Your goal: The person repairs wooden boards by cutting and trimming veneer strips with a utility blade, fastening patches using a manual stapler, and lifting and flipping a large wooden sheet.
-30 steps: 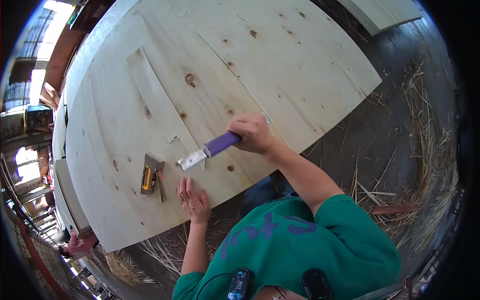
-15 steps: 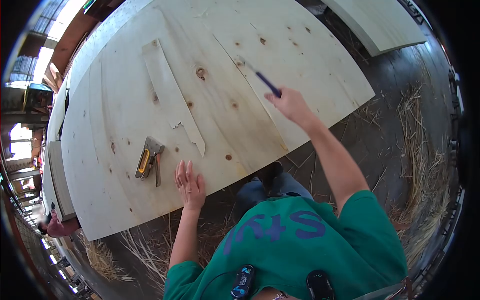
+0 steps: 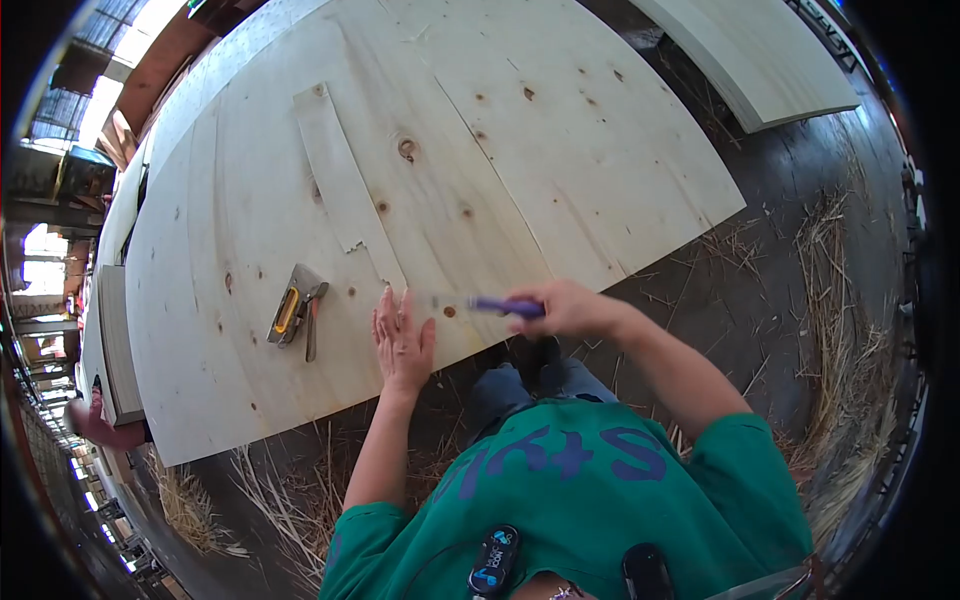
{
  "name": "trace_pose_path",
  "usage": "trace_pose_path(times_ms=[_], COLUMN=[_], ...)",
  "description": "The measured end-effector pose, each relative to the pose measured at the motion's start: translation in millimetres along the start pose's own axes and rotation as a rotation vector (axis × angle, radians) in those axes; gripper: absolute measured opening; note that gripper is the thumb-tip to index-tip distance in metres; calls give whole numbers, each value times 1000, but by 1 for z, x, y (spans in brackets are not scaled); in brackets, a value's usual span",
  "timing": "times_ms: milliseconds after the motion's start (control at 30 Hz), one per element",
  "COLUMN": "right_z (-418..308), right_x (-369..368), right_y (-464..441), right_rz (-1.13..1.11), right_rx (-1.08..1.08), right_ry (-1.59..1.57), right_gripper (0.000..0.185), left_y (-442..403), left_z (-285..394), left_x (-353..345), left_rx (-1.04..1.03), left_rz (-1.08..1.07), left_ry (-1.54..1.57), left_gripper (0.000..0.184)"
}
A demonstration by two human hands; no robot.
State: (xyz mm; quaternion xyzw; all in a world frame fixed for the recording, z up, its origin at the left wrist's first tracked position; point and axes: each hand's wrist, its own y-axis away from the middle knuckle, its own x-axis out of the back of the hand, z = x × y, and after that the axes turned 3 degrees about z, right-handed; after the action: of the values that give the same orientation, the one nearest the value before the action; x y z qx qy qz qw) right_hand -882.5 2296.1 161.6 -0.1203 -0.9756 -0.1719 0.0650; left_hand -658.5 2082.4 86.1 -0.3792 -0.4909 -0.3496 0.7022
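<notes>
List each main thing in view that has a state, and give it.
Knotty wood sheet: flat, cracked or seamed
Purple-handled tool: held, far end blurred
Right hand: closed around the tool
Left hand: open, palm down on the sheet
Staple gun: lying on the sheet, unheld
Floor: littered with straw-like scraps

On the sheet (image 3: 600, 150), a stapler (image 3: 297, 303) was placed left of the left hand (image 3: 402, 350); a tool (image 3: 498, 304) was held in the right hand (image 3: 572, 308).
</notes>
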Motion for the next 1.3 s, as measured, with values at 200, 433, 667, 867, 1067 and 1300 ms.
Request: trace_pose_path(times_ms=[200,433,667,867,1067,1300], right_z=[44,42,56,51,48,18], right_x=[-56,-53,-65,-49,-18,76], right_y=[-34,-60,-79,-83,-78,-61], right_rz=[525,694,558,567,344,706], right_rx=[615,714,769,792,769,145], right_ry=[553,531,551,524,340,-47], right_gripper=[18,15,15,16,12,34], left_y=[-2,-2,-9,-7,-4,-5], left_z=[2,-7,10,4,-2,6], left_x=[-7,-14,-5,-9,-12,-5], left_rx=[113,70,146,119,89,90], left_rz=[40,73,2,-12,16,54], left_ry=[-11,60,-83,-130,-119,-61], left_gripper=[63,62,66,65,61,59])
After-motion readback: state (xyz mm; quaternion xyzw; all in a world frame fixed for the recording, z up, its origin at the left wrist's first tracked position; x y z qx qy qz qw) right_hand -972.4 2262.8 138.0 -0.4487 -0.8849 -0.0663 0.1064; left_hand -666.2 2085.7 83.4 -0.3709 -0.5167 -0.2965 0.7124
